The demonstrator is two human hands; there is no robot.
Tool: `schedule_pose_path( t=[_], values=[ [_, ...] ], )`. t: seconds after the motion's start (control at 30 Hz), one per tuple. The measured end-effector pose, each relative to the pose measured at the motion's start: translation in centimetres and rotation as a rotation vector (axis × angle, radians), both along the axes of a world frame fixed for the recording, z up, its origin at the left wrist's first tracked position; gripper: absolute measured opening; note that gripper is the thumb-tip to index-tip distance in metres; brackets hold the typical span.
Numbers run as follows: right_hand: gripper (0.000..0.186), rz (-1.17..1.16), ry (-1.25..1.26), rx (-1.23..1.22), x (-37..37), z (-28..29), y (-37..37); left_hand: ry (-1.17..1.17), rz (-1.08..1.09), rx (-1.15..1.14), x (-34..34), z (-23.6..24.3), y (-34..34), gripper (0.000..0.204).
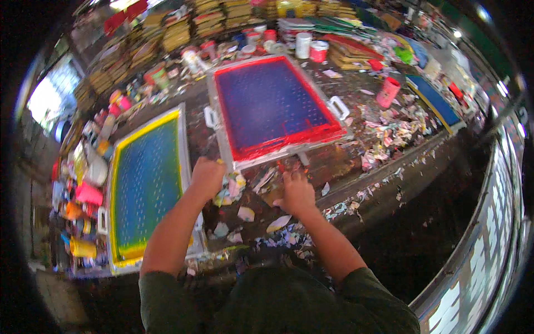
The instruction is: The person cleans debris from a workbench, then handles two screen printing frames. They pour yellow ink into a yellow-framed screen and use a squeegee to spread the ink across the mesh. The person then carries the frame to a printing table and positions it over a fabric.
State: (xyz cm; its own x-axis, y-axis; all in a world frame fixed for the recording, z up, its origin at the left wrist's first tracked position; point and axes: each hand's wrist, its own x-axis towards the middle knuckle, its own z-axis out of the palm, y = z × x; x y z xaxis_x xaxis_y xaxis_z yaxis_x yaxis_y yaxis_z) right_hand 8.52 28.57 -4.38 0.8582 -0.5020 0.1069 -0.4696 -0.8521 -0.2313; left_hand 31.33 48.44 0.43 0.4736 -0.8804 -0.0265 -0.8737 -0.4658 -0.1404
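While the red-edged printing screen (272,108) lies on the worktable (384,172), the left hand (207,177) clenches its near corner and the right hand (297,192) rests just below it, grip unclear; the screen seems mid-positioning, which calls for steady, even hands.

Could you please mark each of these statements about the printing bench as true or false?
1. The left hand is at the near corner of the red-edged screen. True.
2. The right hand is holding a pink cup. False: the pink cup stands far off on the bench; the hand is down among paper scraps.
3. A yellow-edged screen lies to the person's left. True.
4. The red-edged screen's mesh looks green. False: it looks blue.
5. The bench is littered with scraps. True.
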Motion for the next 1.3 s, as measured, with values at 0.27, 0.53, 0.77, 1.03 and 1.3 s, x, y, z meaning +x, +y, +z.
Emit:
schedule_pose_path(
  t=[0.27, 0.53, 0.77, 1.03, 1.3],
  values=[
    [0.037, -0.016, -0.286, 0.665, -0.3, -0.9, -3.6, 0.083, 0.062, -0.082, -2.3, 0.0, 1.1, 0.039],
    [0.023, -0.054, -0.779, 1.365, -4.3, -0.6, -6.5, -0.022, 0.018, -0.039, -3.5, 1.8, -0.9, 0.018],
    [0.028, 0.118, -1.060, 1.570, -7.1, -0.3, -6.0, 0.070, 0.219, 0.094, -4.4, -2.8, -1.5, 0.022],
    [0.028, 0.172, -0.964, 1.221, -7.7, 0.9, -5.3, 0.245, 0.064, -0.244, -5.7, -1.4, -0.9, 0.029],
    [0.025, 0.156, -0.842, 0.781, -3.7, -0.4, -3.4, 0.801, 0.528, -1.108, -9.8, -3.4, -3.1, 0.037]
  ],
)
